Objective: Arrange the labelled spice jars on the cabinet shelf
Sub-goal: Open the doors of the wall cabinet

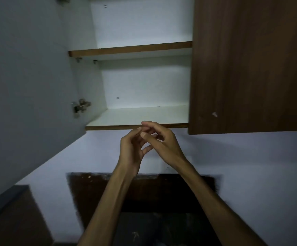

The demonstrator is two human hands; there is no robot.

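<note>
An open wall cabinet fills the upper middle of the view. Its lower shelf (126,118) and upper shelf (131,48) are white with brown front edges, and nothing stands on them. No spice jar is in view. My left hand (131,148) and my right hand (161,139) are raised together just below the front edge of the lower shelf. Their fingertips touch one another, and neither hand holds anything.
The cabinet's open door (28,77) swings out on the left, with a metal hinge (81,106) on it. A closed brown door (250,68) covers the right half. Below are a pale wall (250,166) and a dark panel (144,192).
</note>
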